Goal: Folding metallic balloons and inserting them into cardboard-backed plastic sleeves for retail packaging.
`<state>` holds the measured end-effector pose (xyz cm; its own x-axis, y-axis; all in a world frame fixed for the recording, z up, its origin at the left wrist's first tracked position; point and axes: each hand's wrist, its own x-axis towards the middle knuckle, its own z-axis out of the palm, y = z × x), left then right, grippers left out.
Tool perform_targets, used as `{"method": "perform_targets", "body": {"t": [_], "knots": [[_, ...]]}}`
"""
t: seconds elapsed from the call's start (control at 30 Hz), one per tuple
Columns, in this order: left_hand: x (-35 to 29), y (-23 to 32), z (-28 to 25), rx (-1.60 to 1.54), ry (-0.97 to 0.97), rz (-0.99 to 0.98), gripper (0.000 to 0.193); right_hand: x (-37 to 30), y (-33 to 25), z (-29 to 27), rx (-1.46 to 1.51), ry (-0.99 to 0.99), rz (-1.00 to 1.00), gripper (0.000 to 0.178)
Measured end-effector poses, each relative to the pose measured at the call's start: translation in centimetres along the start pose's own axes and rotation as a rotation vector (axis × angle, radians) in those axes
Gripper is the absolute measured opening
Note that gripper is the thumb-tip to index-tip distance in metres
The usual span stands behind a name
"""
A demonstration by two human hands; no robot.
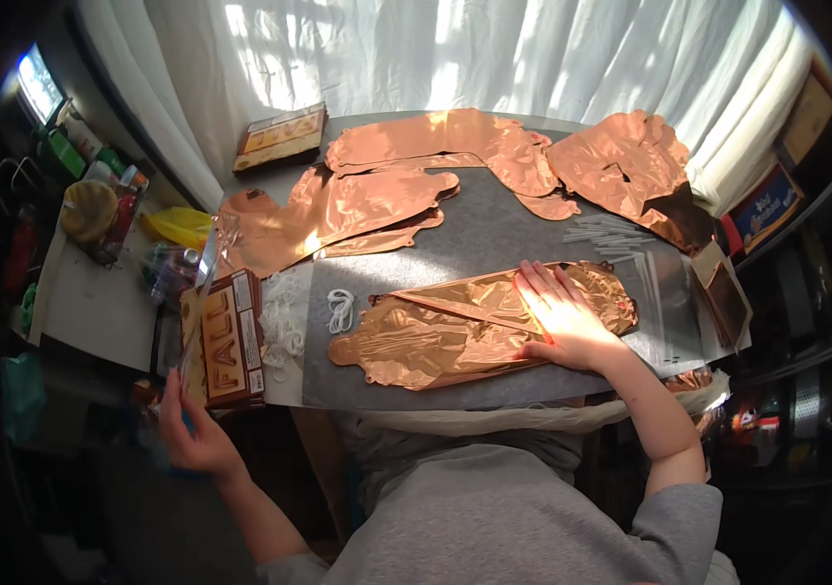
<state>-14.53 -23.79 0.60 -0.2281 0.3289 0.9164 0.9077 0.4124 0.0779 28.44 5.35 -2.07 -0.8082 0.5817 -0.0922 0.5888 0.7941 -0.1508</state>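
Note:
A folded copper-coloured foil balloon point(416, 341) lies in front of me on the grey table. My right hand point(569, 327) rests flat on its right half, fingers stretched out. At the table's left edge my left hand point(192, 434) is raised, its fingers closed on the lower end of a clear plastic bag point(203, 278). The bag stands up thin and shiny beside a stack of brown printed packages point(231, 341). Between the stack and the balloon lie a coil of white string point(340, 310) and a heap of white string point(284, 317).
More flat copper foil balloons point(416, 141) spread along the table's back and left. White straws point(606, 237) and clear plastic sleeves point(665, 302) lie at right. Another printed package point(279, 136) sits back left, before a white curtain point(387, 58). A cluttered side table point(109, 302) stands left.

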Motion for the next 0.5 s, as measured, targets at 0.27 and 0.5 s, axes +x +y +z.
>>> {"method": "perform_targets", "body": {"t": [0.27, 0.5], "knots": [[0.4, 18.7, 0.4, -0.703, -0.299, 0.528, 0.025, -0.1, 0.8, 1.2, 0.045, 0.096, -0.066, 0.078], [-3.9, 23.3, 4.1, -0.949, -0.658, 0.566, 0.035, 0.0, 1.0, 1.8, 0.029, 0.062, -0.059, 0.066]]}}
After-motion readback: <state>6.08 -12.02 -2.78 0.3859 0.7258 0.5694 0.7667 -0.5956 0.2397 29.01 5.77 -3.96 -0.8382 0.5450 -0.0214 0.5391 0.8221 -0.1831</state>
